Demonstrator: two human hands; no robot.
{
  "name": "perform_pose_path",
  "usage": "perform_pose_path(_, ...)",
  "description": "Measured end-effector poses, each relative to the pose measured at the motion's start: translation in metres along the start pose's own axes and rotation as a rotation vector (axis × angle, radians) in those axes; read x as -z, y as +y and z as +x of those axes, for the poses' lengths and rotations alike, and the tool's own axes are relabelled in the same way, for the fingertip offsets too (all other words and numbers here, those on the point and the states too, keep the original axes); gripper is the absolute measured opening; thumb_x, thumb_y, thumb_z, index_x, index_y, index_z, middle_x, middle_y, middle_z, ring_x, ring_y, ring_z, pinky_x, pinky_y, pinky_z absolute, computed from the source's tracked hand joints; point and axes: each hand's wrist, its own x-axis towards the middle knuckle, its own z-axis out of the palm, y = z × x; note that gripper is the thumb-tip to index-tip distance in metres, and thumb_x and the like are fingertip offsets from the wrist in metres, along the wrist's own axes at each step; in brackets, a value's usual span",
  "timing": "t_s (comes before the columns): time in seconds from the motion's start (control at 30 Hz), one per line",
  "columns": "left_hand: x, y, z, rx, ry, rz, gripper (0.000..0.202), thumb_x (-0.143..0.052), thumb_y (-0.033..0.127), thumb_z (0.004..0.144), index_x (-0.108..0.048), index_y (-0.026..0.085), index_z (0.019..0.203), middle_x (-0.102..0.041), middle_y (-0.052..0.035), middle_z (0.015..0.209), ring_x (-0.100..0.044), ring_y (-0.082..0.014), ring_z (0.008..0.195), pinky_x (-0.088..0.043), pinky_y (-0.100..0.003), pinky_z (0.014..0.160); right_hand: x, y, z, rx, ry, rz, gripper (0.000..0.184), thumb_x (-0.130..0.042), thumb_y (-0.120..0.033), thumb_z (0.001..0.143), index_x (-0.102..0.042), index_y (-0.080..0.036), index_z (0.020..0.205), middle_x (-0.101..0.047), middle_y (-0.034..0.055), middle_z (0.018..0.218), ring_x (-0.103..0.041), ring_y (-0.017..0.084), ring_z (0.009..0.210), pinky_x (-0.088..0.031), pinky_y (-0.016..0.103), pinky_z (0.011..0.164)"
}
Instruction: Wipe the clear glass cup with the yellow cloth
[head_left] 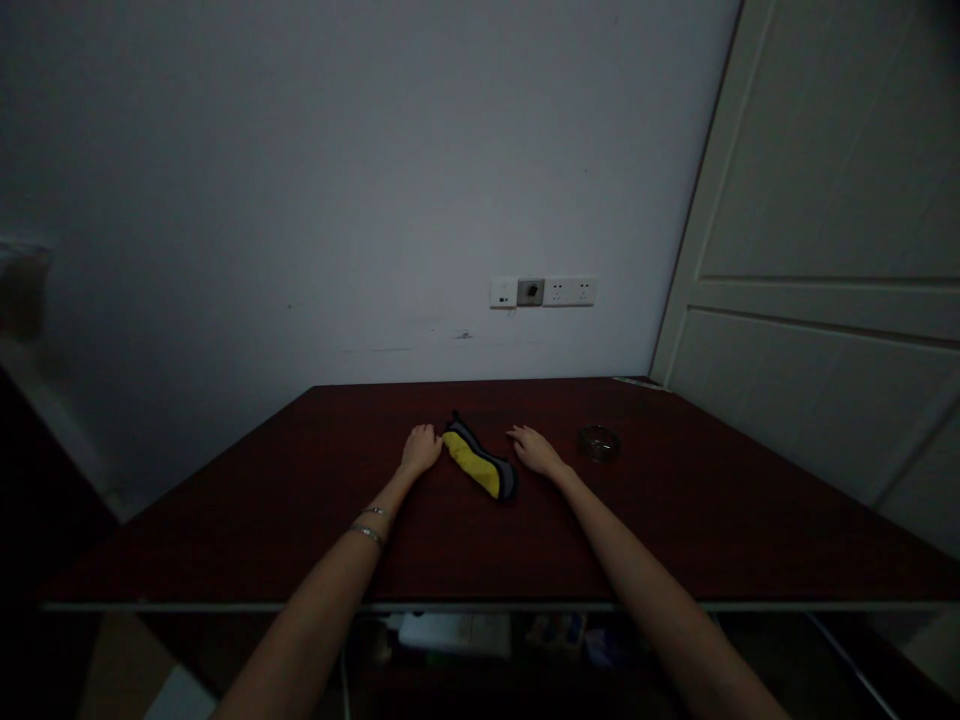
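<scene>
A yellow, grey and black zippered pouch (480, 465), like a pencil case, lies slantwise on the dark red table (300, 500) between my hands. My left hand (422, 448) rests on the tabletop just left of the pouch's far end, fingers pointing away and a little bent, with the thumb side close to the pouch. Whether they touch is hard to tell. To the right of the pouch, and apart from it, my right hand (534, 451) lies palm down with its fingers stretched toward the left. Neither hand holds anything. Two bracelets (367, 533) circle my left wrist.
A glass ashtray (598, 442) sits right of my right hand. Wall sockets (557, 292) are set above the table's back edge. A white panelled door (817, 240) borders the right side. Below the front edge, a shelf holds a pale box (455, 633) and other dim items.
</scene>
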Motion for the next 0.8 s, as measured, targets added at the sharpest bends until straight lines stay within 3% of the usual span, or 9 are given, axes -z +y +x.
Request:
perform_pose_path(0.37,-0.004,-0.002,0.003,-0.012,0.005,0.014,0.028,-0.037,0.026,0.082,-0.055,0.011,0.097,-0.057,-0.0152,0.106,-0.05,-0.0225,0.104,-0.035,-0.03,0.09,0.001,-0.003,-0.002,-0.027,0.033,0.071,0.04,-0.039,-0.012,0.079,-0.055,-0.01,0.115,-0.051,0.0125,0.126,-0.042,0.02,0.121,-0.026,0.033,0.105)
perform_pose_path(0.47,-0.005,-0.003,0.003,-0.02,0.004,0.021,0.028,-0.036,0.025,0.082,-0.055,0.01,0.097,-0.057,-0.0158,0.105,-0.05,-0.0226,0.103,-0.035,-0.031,0.089,0.008,0.0,-0.002,-0.049,0.062,0.123,0.038,-0.042,-0.013,0.078,-0.057,-0.012,0.113,-0.055,0.0111,0.121,-0.047,0.019,0.116,-0.031,0.032,0.101)
perform_pose_path(0.6,-0.006,-0.004,0.003,-0.022,0.007,0.027,0.028,-0.036,0.024,0.082,-0.054,0.009,0.099,-0.057,-0.0165,0.106,-0.049,-0.0225,0.105,-0.035,-0.031,0.09,0.043,0.0,-0.004,-0.095,0.174,0.215,0.034,-0.043,-0.022,0.08,-0.058,-0.013,0.109,-0.061,0.0113,0.111,-0.056,0.019,0.103,-0.041,0.032,0.091)
perform_pose_path(0.63,-0.007,-0.004,0.003,-0.02,0.006,0.027,0.028,-0.036,0.024,0.082,-0.054,0.009,0.099,-0.057,-0.0166,0.107,-0.049,-0.0225,0.105,-0.035,-0.031,0.09,0.056,-0.005,-0.008,-0.11,0.263,0.35,0.031,-0.047,-0.026,0.079,-0.061,-0.013,0.103,-0.064,0.0109,0.104,-0.059,0.019,0.096,-0.043,0.032,0.087)
perform_pose_path(0.7,-0.006,-0.004,0.002,-0.02,0.001,0.025,0.028,-0.037,0.024,0.082,-0.054,0.009,0.098,-0.057,-0.0166,0.106,-0.05,-0.0223,0.104,-0.035,-0.031,0.09,0.083,-0.028,-0.022,-0.051,0.395,0.639,0.029,-0.054,-0.032,0.074,-0.063,-0.014,0.096,-0.067,0.0095,0.095,-0.062,0.019,0.087,-0.047,0.033,0.08)
perform_pose_path(0.8,-0.005,-0.003,0.002,-0.026,-0.005,0.019,0.029,-0.036,0.024,0.082,-0.054,0.008,0.098,-0.056,-0.0171,0.108,-0.049,-0.0219,0.104,-0.034,-0.03,0.091,0.119,-0.089,-0.062,0.136,0.44,0.998,0.024,-0.059,-0.034,0.072,-0.064,-0.019,0.089,-0.069,0.0044,0.079,-0.064,0.017,0.075,-0.05,0.031,0.071)
